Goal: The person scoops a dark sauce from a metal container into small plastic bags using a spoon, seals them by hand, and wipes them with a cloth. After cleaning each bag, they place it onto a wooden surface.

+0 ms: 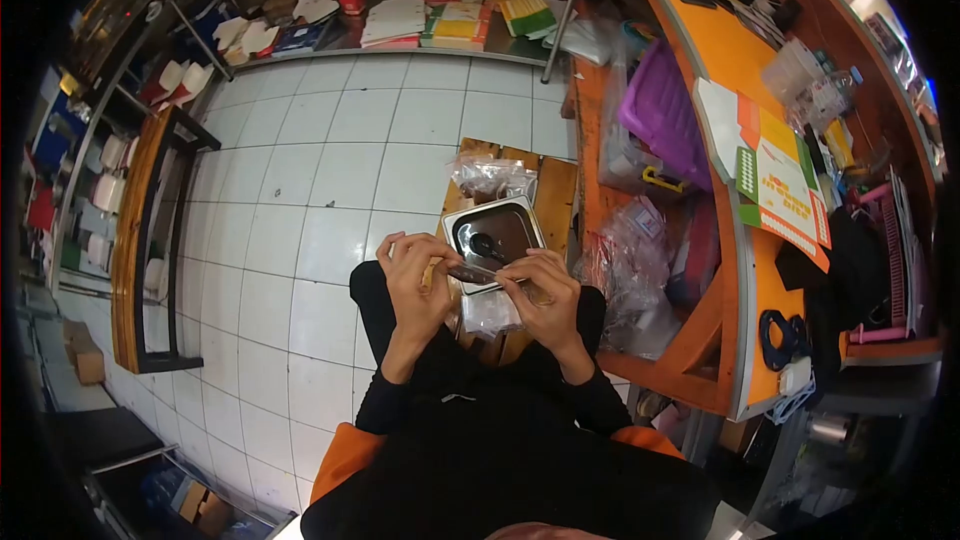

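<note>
Between my two hands is a small clear plastic bag (474,273) with something dark in it. The fingertips of my left hand (415,285) pinch one end. My right hand (545,298) pinches the other end with thumb and finger. Just beyond and beneath them is a metal pan (540,230) holding a dark brown, shiny substance (515,223). A dark spoon-like utensil (484,243) rests in it; its handle cannot be made out. Filled clear packets (490,177) lie behind the pan. Flat clear plastic bags (490,312) lie in front, partly hidden by my hands.
The pan and bags rest on a low slatted wooden stool (557,190) before my knees. To the right stands an orange desk (745,270) with printed cards (785,180) and blue-handled scissors (780,340). Plastic bags (635,250) and a purple basket (660,110) fill its shelf. A wooden bench (140,240) is left.
</note>
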Demonstrator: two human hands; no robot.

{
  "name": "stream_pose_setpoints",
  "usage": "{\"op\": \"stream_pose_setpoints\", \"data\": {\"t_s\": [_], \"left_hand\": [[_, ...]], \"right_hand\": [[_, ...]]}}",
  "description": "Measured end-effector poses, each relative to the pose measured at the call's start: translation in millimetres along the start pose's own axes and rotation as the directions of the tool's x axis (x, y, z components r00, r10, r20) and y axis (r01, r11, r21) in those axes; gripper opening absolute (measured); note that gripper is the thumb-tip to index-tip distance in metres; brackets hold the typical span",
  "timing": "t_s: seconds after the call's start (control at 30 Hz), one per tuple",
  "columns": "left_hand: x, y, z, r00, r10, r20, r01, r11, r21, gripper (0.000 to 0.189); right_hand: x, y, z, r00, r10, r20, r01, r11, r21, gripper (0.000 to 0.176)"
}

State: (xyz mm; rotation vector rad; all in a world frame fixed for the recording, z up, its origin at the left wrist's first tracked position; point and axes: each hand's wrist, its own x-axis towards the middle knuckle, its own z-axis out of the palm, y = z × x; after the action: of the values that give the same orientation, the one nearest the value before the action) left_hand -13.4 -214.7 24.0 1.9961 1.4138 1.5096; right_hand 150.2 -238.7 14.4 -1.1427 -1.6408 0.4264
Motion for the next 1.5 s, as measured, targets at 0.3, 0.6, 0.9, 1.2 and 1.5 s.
{"op": "stream_pose_setpoints", "data": {"t_s": [0.3,0.6,0.9,1.2,1.5], "left_hand": [[0,-12,17,0.999,-0.015,0.033,0.015,1.0,-0.004,0.009],[0,-54,21,0.92,-0.237,0.312,0.327,0.903,-0.278,0.03],[-20,-74,10,0.867,-0.374,0.33,0.477,0.813,-0.332,0.022],[-20,-84,16,0.834,-0.406,0.374,0.534,0.765,-0.36,0.019],[-25,-76,17,0.777,-0.376,0.504,0.576,0.748,-0.33,0.018]], "right_hand": [[1,20,-3,0.998,0.052,-0.023,-0.053,0.998,-0.025,0.003],[32,139,-27,0.934,0.347,-0.086,-0.355,0.928,-0.115,0.012],[25,228,25,0.977,0.211,-0.012,-0.206,0.937,-0.281,0.017],[-131,158,48,0.731,0.494,0.471,-0.307,0.854,-0.42,0.027],[-161,189,53,0.593,0.719,0.363,-0.541,0.69,-0.481,0.04]]}}
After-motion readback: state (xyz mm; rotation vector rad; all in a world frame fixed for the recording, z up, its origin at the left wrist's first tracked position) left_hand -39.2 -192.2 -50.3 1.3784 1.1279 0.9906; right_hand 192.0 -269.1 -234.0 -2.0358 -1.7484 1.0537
